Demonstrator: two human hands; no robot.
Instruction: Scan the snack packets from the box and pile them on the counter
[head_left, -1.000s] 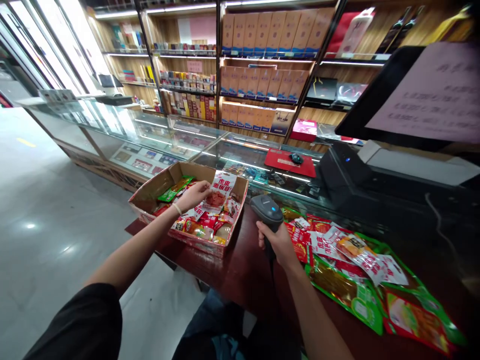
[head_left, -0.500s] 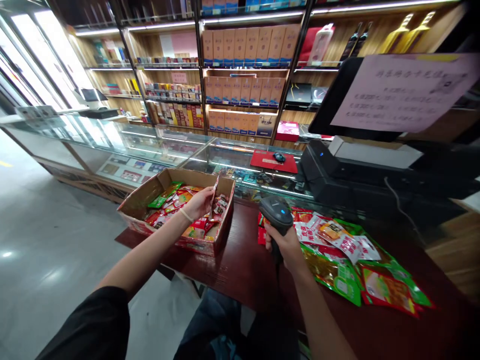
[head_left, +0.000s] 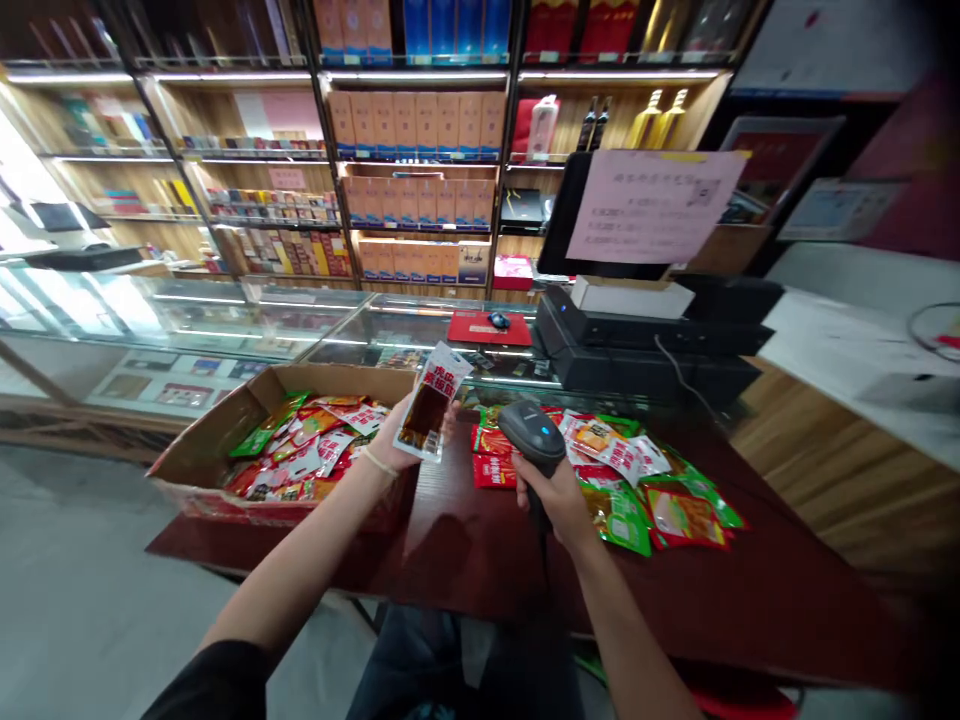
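A white snack packet (head_left: 433,402) with red lettering and a dark clear window is gripped in my left hand (head_left: 397,437), its printed side facing up. It hangs over the table, just right of a cardboard box (head_left: 196,440) full of red, white and green snack packets (head_left: 330,450). My right hand (head_left: 562,497) is wrapped round the handle of a black barcode scanner (head_left: 534,432) with a blue light on top. The scanner's head points toward the held packet, with a gap between them. Beyond and right of the scanner lies a pile of snack packets (head_left: 611,450).
The dark red table (head_left: 465,560) adjoins a glass display counter (head_left: 300,345). A screen with a pink paper sheet (head_left: 652,205) stands on a black cash drawer (head_left: 637,350). A computer mouse (head_left: 498,320) rests on a red mat (head_left: 465,328). Stocked shelves line the back wall.
My left hand has lifted the packet out of the box and brought it right, turning its face up. The view has swung right. My right hand still holds the scanner.
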